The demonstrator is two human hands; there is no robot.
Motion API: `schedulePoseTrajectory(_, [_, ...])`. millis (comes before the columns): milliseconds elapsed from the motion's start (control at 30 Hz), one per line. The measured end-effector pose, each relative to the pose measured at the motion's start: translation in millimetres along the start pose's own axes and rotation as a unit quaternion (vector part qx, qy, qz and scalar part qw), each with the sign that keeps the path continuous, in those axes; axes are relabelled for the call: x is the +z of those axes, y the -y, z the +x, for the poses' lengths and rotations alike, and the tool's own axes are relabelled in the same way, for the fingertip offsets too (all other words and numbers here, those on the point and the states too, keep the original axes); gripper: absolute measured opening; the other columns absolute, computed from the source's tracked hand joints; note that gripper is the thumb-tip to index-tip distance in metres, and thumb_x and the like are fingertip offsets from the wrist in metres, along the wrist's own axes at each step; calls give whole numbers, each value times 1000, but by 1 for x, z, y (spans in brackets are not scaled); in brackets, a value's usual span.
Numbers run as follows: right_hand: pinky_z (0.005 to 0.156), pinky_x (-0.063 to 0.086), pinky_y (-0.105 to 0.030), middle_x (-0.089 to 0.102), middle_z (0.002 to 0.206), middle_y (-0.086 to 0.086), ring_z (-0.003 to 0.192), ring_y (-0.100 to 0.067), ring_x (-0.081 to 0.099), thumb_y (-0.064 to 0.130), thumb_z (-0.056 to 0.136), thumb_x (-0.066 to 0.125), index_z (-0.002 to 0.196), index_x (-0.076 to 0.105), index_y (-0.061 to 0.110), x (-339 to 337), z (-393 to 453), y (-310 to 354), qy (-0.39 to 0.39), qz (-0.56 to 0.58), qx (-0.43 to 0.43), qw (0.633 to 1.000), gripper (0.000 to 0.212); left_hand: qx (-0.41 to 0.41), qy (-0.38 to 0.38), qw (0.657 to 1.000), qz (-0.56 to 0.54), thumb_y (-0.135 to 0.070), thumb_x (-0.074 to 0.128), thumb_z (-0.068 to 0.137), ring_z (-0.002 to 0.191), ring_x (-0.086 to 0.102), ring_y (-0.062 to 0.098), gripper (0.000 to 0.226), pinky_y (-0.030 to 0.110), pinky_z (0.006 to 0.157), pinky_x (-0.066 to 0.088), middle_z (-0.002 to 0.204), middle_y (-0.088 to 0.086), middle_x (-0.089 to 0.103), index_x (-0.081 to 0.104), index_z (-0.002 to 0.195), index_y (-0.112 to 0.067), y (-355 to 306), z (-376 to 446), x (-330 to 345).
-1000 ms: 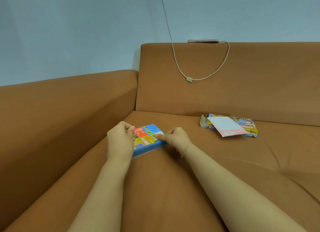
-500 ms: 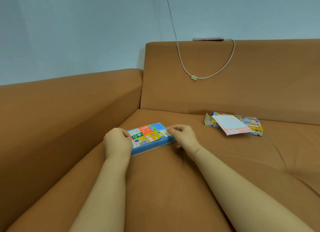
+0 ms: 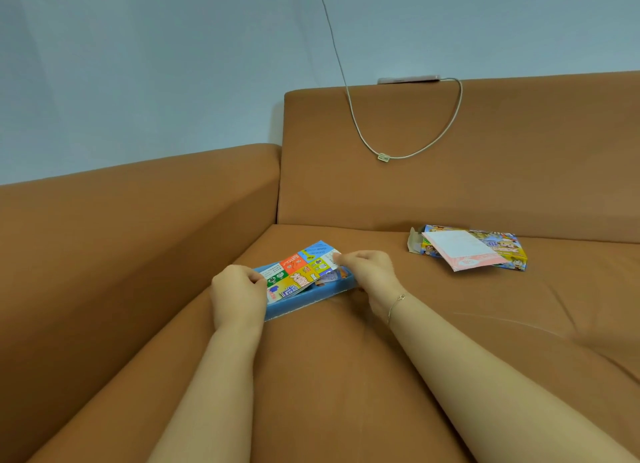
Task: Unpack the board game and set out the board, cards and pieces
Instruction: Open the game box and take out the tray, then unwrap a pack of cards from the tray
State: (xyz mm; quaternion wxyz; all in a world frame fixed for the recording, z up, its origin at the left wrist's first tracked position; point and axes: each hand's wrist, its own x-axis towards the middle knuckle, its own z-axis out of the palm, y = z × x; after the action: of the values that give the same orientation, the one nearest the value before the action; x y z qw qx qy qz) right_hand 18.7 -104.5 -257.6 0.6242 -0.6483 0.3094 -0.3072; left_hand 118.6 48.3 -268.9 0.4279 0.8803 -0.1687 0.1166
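- Shallow blue rectangular tray [image 3: 308, 298] lies on the brown fabric sofa seat [image 3: 346, 376], between both hands.
- Left hand [image 3: 237, 294] pinches the near corner of the folded multicoloured game board [image 3: 299, 272], right hand [image 3: 369, 272] its far edge; the board sits tilted over the tray.
- Under the lifted edge, by the right fingertips, small pieces [image 3: 332, 277] show, too blurred to identify.
- Well beyond the right hand, the colourful box lid [image 3: 509, 249] bears a pink-edged white sheet [image 3: 464, 251].

multicoloured patchwork board [image 3: 298, 272] over blue tray [image 3: 304, 301]; pink sheet [image 3: 464, 251]; brown sofa [image 3: 346, 376].

Bare sofa seat [image 3: 346, 376] open in front of the blue tray [image 3: 311, 298], armrest [image 3: 138, 220] walling its left, backrest [image 3: 450, 151] behind, game box [image 3: 485, 251] lying well right, open cushion between them
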Motion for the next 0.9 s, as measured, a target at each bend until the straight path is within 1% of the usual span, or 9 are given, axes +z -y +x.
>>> schedulePoseTrajectory(100, [57,39,-22,60,69,-2,63,-13,50,17,86,66,65,61,12,-7,4,2,-50,50,-49,996,21,14,-13,999,-29,-6,59,85,76,58,19,16,25,60,39,89,7,71,73,78,-8,-1,-1,0])
schedulePoseTrajectory(200, [41,40,-17,59,66,-7,46,-10,50,12,92,59,76,58,7,-20,5,11,-67,139,-49,987,16,34,-13,998,-47,-11,62,84,81,60,20,15,24,67,39,88,2,71,72,75,-17,-4,-1,3])
schedulePoseTrajectory(267, [42,46,-16,63,75,-13,41,-7,56,9,94,56,87,56,1,-29,6,13,-83,184,-45,978,10,55,1,998,-37,-16,63,83,87,63,21,14,28,74,45,89,-1,71,70,74,-23,-8,-2,6])
schedulePoseTrajectory(400, [61,58,-20,57,125,-20,54,-13,68,0,92,55,97,56,-5,-52,10,12,-122,288,-20,950,8,76,11,997,9,-19,61,84,96,62,19,13,33,89,37,93,-5,70,72,83,-25,-14,-3,11])
schedulePoseTrajectory(533, [74,58,-25,61,103,-15,57,-15,68,-2,91,55,88,55,-1,-92,4,24,-174,332,-16,927,3,83,24,995,42,-24,63,86,100,60,17,10,32,87,28,97,-5,70,71,88,-29,-16,-3,14])
schedulePoseTrajectory(633, [66,56,-23,60,94,-11,82,-19,68,0,92,52,80,52,9,-130,0,31,-206,280,-49,936,14,102,26,993,49,-25,63,87,101,59,17,10,32,86,26,99,-6,69,71,90,-29,-20,-7,17])
schedulePoseTrajectory(700, [64,56,-21,61,103,-16,95,-22,67,-1,91,52,86,53,5,-148,-1,26,-243,281,-48,927,8,122,24,991,47,-23,63,86,101,59,17,10,33,89,27,99,-6,69,72,89,-28,-21,-9,19])
schedulePoseTrajectory(800, [52,57,-20,61,118,-22,58,-18,70,-2,89,57,93,54,-4,-157,1,5,-274,297,-14,915,6,136,21,989,47,-23,62,87,100,58,18,11,36,91,28,98,-5,67,71,87,-29,-21,-10,22])
schedulePoseTrajectory(900, [51,57,-22,67,91,-22,42,-15,65,6,91,59,113,53,-7,-156,4,-9,-259,246,22,934,26,133,22,990,36,-24,62,88,98,59,17,11,34,88,28,97,-6,65,71,86,-30,-22,-8,23])
